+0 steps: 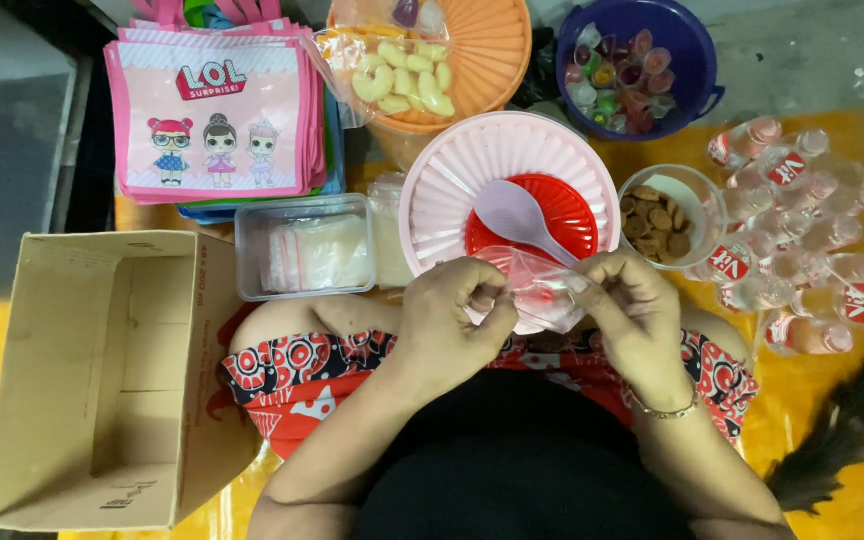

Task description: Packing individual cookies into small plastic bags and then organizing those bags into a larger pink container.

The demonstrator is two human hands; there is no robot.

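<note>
Left hand [449,312] and right hand [632,305] both pinch the top edge of a small clear plastic bag [537,285], fingers closed on its rim from either side. Bag hangs just over the near rim of the pink ribbed bowl [452,170], above the person's lap. Something reddish shows inside the bag; can't tell what.

All places relative to the pink bowl:
- Inside it: red ribbed lid or dish [567,205], with a pale lilac plastic spoon [517,212] lying on it, handle pointing toward the bag.
- Right, just beside: clear cup of small brown round snacks [660,215].
- Further right: cluster of small water bottles with red labels [802,240] lying on yellow sheet.
- Far side, touching: orange ribbed container [492,50] with a bag of pale ring-shaped crackers [402,80] on top.
- Far right: blue bowl [692,45] of coloured jelly cups.
- Left, just beside: clear rectangular tub [302,250] of folded plastic bags.
- Far left: stack of pink cartoon tote bags [212,115].
- Near left: open cardboard box [102,380], well apart.

Bracelet [664,410] on right wrist.
</note>
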